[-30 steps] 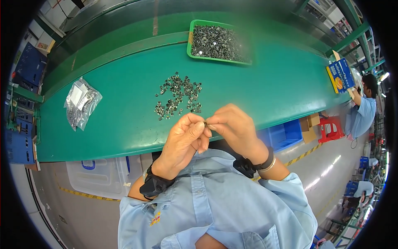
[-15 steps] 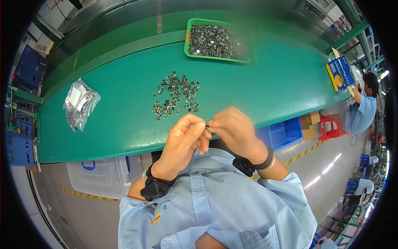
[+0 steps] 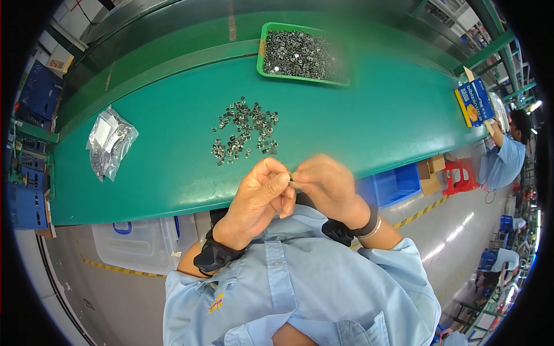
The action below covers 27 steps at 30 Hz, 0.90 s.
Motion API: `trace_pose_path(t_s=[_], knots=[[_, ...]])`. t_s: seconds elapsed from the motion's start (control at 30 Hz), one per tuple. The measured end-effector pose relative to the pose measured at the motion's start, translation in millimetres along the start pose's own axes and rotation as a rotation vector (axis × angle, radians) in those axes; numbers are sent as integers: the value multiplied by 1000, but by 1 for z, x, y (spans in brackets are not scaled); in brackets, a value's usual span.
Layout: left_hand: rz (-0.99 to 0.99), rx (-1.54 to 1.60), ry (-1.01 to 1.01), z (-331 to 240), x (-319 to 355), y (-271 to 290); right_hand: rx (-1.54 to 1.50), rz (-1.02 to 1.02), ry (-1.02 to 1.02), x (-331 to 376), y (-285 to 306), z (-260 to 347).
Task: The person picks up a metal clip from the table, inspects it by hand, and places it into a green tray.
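Observation:
My left hand [image 3: 257,196] and my right hand [image 3: 330,183] meet at the near edge of the green tabletop [image 3: 173,150]. Between their fingertips sits a small dark metal part [image 3: 291,179], mostly covered by the fingers. Thumb and forefinger of both hands are pinched together on it. Beyond my hands, a loose pile of small shiny metal parts [image 3: 245,130] is spread on the tabletop. Farther back stands a green tray [image 3: 261,56] filled with many similar-looking pieces; its right end is blurred.
A clear plastic bag of parts [image 3: 111,144] lies at the left. Behind the table runs a green belt [image 3: 173,49]. At right are a blue and yellow box [image 3: 474,102], a blue bin [image 3: 397,185], a red stool [image 3: 461,177] and a person in blue [image 3: 503,158].
My hands stay pinched together on the small part, with slight finger movement. A mark on the belt has shifted to the right. The loose pile looks the same.

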<state>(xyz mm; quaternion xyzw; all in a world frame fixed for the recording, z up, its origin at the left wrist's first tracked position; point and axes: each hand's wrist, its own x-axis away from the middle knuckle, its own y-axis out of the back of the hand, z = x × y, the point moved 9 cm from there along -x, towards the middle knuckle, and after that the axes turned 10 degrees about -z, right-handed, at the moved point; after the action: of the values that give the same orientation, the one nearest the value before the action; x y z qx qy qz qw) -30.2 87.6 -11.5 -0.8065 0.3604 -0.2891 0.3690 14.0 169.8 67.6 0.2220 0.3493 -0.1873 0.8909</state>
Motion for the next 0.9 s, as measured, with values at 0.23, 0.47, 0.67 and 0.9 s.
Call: trace_pose_path(t_s=[0.23, 0.47, 0.67, 0.9], knots=[[-75, -173, -21, -7, 1, 4, 49, 120, -16, -10, -4, -8], [-73, 8, -8, -13, 0, 12, 398, -19, -114, -100, 50, -77], [-52, 33, 37, -11, 0, 13, 558, 131, 38, -123, 32, -102], [-6, 51, 79, -9, -1, 14, 430, 647, -20, -83, -44, -98]])
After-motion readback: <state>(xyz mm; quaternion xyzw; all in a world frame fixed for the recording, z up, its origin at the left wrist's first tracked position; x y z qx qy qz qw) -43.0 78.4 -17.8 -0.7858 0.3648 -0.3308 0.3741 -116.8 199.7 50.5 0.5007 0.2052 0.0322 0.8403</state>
